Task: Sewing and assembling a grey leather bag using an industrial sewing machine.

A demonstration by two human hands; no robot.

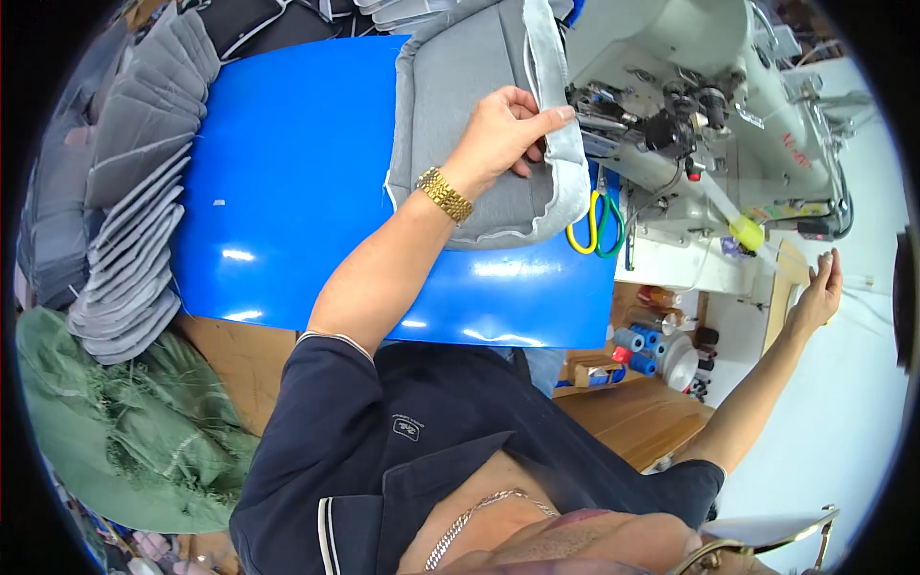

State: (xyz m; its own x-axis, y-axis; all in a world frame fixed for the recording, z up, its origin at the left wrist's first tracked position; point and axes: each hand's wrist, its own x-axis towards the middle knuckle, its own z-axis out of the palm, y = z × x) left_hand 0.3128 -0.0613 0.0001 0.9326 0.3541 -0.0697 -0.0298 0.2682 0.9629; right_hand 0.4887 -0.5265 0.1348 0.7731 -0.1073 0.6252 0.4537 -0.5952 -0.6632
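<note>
Past close-up glasses [767, 542], pinching with the nearer left hand [503, 129] the pale right edge [567, 163] of a grey padded cover [450, 86] lying lengthwise just left of the sewing machine [671, 38], with the right hand [817, 295] to its right, grip unclear.

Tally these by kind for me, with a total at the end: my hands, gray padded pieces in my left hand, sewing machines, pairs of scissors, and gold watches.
Hands: 2 (left hand, right hand)
Gray padded piece in the left hand: 1
Sewing machine: 1
Pair of scissors: 1
Gold watch: 1
Total: 6
</note>
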